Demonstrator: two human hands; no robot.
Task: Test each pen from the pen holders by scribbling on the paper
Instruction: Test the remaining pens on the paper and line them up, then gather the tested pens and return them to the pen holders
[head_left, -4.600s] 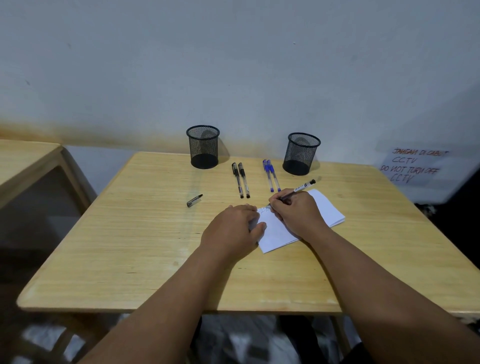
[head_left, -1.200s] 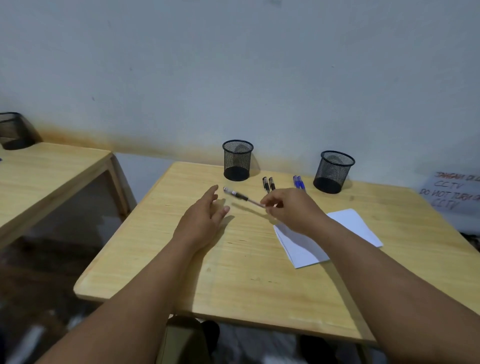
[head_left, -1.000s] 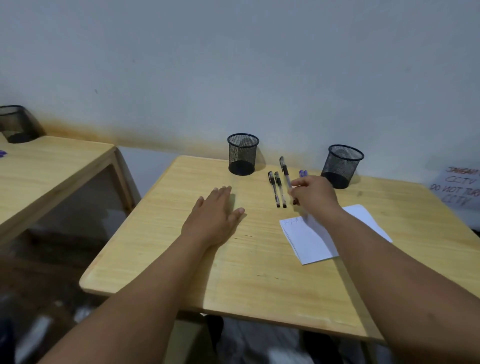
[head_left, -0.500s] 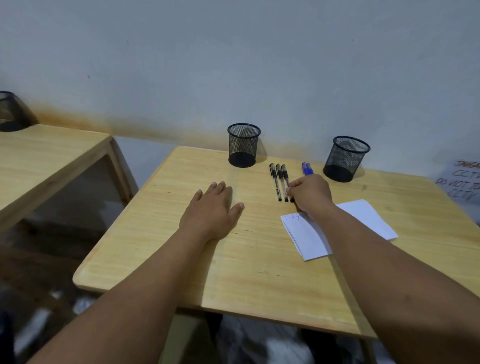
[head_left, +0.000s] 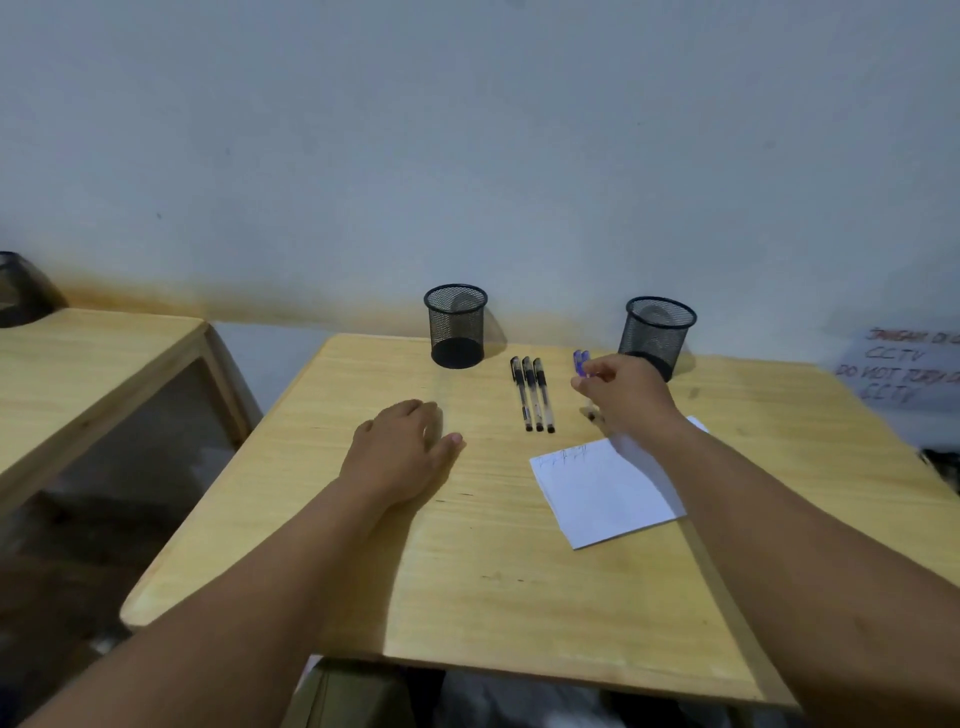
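Observation:
Three black pens (head_left: 533, 395) lie side by side on the wooden table (head_left: 467, 571), between two empty black mesh pen holders, one on the left (head_left: 456, 325) and one on the right (head_left: 657, 332). Two blue pens (head_left: 580, 359) lie just right of the black ones. My right hand (head_left: 628, 400) pinches one blue pen near its cap; most of both blue pens is hidden under it. The white paper (head_left: 608, 493) lies in front of that hand, with scribbles along its far left edge. My left hand (head_left: 402, 452) rests palm down on the table, holding nothing.
A second wooden table (head_left: 78, 364) stands to the left across a gap, with a dark mesh holder (head_left: 15, 291) at its far end. A handwritten sign (head_left: 904, 364) leans on the wall at the right. The table's front edge is close to me.
My right hand let go of the third black pen, which now lies beside the other two, and moved right onto the blue pens. My left hand stayed flat on the table.

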